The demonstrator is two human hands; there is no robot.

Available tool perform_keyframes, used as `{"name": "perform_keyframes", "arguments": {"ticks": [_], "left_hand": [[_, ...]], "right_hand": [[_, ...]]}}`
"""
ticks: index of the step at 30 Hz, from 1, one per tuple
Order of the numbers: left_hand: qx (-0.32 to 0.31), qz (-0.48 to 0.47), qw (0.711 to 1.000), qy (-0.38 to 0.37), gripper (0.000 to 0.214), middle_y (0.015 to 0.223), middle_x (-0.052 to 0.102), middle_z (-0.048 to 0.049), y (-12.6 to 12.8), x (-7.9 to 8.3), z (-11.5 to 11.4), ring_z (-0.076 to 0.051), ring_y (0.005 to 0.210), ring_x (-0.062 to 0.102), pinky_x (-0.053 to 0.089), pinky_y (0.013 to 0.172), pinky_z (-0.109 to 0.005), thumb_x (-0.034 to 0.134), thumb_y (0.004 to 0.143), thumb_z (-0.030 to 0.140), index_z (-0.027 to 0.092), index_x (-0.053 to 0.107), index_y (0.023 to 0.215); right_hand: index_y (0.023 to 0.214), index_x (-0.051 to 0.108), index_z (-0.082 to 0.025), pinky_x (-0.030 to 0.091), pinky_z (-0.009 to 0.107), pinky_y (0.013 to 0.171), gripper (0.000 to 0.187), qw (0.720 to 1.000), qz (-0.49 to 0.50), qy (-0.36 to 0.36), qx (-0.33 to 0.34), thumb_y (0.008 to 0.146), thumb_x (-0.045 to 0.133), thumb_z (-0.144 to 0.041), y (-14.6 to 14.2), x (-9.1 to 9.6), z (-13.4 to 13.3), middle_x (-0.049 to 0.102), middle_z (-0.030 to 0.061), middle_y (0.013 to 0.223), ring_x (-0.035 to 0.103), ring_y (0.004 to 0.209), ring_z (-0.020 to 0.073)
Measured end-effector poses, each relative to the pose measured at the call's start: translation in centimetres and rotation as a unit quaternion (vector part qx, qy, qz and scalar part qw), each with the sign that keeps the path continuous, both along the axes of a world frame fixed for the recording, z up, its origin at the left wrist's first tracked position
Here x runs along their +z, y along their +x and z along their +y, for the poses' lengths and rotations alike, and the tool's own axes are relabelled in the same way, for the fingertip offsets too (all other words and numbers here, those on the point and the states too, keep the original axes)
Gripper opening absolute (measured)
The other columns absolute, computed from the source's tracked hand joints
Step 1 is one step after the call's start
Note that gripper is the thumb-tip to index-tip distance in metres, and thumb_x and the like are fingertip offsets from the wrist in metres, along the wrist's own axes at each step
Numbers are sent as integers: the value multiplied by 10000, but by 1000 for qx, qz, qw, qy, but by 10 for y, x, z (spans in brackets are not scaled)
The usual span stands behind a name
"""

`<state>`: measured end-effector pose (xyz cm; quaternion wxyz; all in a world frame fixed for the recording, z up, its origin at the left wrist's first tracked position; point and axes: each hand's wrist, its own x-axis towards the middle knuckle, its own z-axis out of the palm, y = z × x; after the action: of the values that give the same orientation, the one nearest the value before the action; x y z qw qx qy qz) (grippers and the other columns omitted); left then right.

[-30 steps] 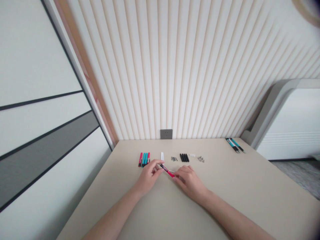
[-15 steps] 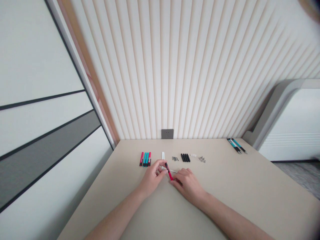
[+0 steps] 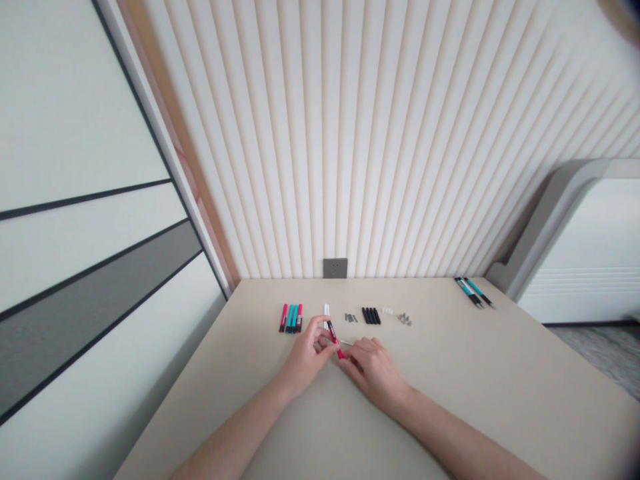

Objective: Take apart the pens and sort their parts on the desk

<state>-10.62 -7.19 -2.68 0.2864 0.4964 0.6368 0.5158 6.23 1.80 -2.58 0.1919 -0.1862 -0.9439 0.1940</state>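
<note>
My left hand [image 3: 311, 352] is closed around a red pen barrel [image 3: 335, 337] with a dark upper part, which stands tilted with its top leaning left. At the barrel's lower red end are the closed fingertips of my right hand [image 3: 371, 363]. A thin white pen refill [image 3: 345, 343] sticks out leftward from the right hand, passing close behind the barrel. Just beyond the left hand lie more white refills [image 3: 327, 309], partly hidden by its fingers.
Red and teal pen barrels [image 3: 291, 319] lie in a row on the table [image 3: 425, 400]. Small grey springs [image 3: 351, 318], black grips [image 3: 371, 315], white pieces [image 3: 387, 311] and grey tips [image 3: 405, 319] lie to their right. Two teal-and-black pens [image 3: 470, 292] rest at the far right.
The barrel's top has shifted slightly up and left with my left hand, and the left fingertips now sit lower on it. My right hand stays nearly in place.
</note>
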Motion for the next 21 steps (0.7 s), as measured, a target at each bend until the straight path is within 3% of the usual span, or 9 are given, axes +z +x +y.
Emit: {"name": "perform_keyframes", "arguments": {"ticks": [13,18,21], "left_hand": [[32,-1,999,38,463,946,641,-40,-9,2,1,-146,764,632,488,648,-246,597,868,305,217,427,1290],[112,105,985,76,458,1025,619,-57,-46,15,-5,-142,781,630,515,688,-266,481,938,347,225,397,1371],[182,218,957,55,481,1042,638,-59,-81,19,-13,-164,819,641,523,762,-310,436,952,299,218,344,1417]], "right_hand": [[822,609,-211,354,303,759,198,1000,-19,16,6,957,495,-301,2,-5,4,649,14,816,580,803,173],[824,602,-208,360,300,767,200,1000,-8,18,5,961,472,-275,7,-2,8,646,19,821,579,804,168],[827,609,-206,367,302,770,205,1000,-4,14,1,961,467,-269,9,-1,11,651,23,831,582,810,170]]}}
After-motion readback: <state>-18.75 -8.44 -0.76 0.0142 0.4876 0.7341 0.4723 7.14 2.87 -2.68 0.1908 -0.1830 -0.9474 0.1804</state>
